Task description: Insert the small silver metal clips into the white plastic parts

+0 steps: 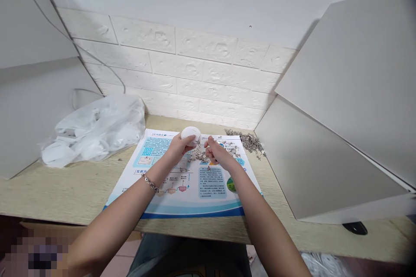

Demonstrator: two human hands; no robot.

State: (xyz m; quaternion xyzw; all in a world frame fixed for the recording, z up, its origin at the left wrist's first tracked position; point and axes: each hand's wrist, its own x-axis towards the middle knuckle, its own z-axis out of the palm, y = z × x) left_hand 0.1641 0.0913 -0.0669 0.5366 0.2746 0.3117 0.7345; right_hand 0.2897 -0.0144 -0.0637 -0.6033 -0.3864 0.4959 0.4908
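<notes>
My left hand [182, 146] grips a white round disc [191, 134] by its lower edge, thumb on the face turned to me. Just to its right, my right hand [217, 153] is closed with the fingers curled in and the thumb on top; whatever it may pinch is too small to make out. The two hands are close together but apart. Beneath and between them, small silvery metal pieces [199, 155] lie scattered on a printed poster sheet [191, 207]. A metal bracelet [150, 183] circles my left wrist.
A larger heap of small metal pieces [251, 142] lies at the sheet's back right corner. To the left rests a clear plastic bag [97, 132] with white discs in it. Pale panels [328, 156] flank the wooden table [65, 190], and a white brick-pattern wall [191, 69] closes the back.
</notes>
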